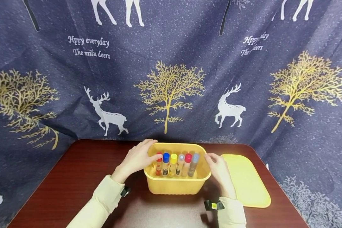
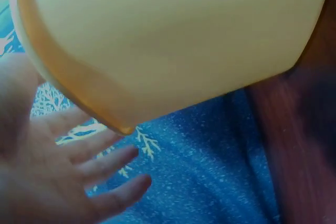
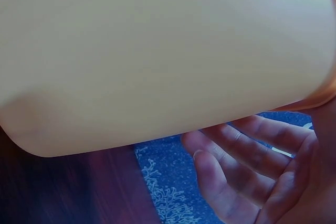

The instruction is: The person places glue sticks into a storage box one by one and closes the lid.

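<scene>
A yellow plastic storage box (image 1: 176,186) stands uncovered at mid-table, with a row of several capped tubes (image 1: 173,167) inside. Their caps are red, blue, yellow, grey and pale blue. My left hand (image 1: 136,158) holds the left end by its rim, thumb over the inside near a red cap. In the left wrist view, this left hand (image 2: 68,166) has its fingers spread outside the rim. At the opposite end, my right hand (image 1: 220,169) grips the rim. Bent fingers of the right hand (image 3: 257,166) show beside the outer wall in the right wrist view.
The yellow lid (image 1: 248,183) lies flat to the right of the box, beside my right forearm. Behind the dark red-brown table (image 1: 82,171) hangs a blue cloth (image 1: 188,38) printed with deer and golden trees.
</scene>
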A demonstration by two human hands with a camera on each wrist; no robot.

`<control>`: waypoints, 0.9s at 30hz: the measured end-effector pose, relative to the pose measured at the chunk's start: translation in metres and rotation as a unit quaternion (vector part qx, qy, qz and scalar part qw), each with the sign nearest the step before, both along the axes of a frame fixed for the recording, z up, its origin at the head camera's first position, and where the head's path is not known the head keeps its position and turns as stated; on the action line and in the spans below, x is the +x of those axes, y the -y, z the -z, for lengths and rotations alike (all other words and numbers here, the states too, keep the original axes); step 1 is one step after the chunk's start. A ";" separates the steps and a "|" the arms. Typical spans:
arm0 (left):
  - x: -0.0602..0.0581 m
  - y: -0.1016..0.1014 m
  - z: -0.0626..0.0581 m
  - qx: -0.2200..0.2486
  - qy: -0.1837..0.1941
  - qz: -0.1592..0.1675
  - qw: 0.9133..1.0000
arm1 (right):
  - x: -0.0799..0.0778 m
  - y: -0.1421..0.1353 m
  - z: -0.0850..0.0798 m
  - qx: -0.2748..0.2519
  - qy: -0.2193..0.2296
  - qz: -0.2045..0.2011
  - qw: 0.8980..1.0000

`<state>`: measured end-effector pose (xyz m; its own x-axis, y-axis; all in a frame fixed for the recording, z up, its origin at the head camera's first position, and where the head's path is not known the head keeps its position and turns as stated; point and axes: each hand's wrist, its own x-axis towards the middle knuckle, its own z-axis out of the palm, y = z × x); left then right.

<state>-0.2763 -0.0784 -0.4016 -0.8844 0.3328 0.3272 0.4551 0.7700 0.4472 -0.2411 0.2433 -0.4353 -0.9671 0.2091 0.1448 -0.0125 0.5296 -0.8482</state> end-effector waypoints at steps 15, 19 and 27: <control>0.008 0.000 0.014 0.092 0.036 -0.117 0.988 | -0.003 0.001 -0.001 0.005 -0.007 -0.003 1.000; 0.006 0.002 0.017 0.112 0.042 -0.130 0.984 | -0.004 0.001 -0.001 0.013 -0.015 -0.004 1.000; 0.008 0.005 0.020 0.165 0.073 -0.139 0.974 | -0.006 -0.001 0.000 0.029 -0.015 -0.003 0.999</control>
<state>-0.2680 -0.0839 -0.4216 -0.9703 -0.0284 0.2404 0.1629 0.6578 0.7353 -0.2467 0.2444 -0.4348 -0.9633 0.1935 0.1862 -0.0417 0.5771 -0.8156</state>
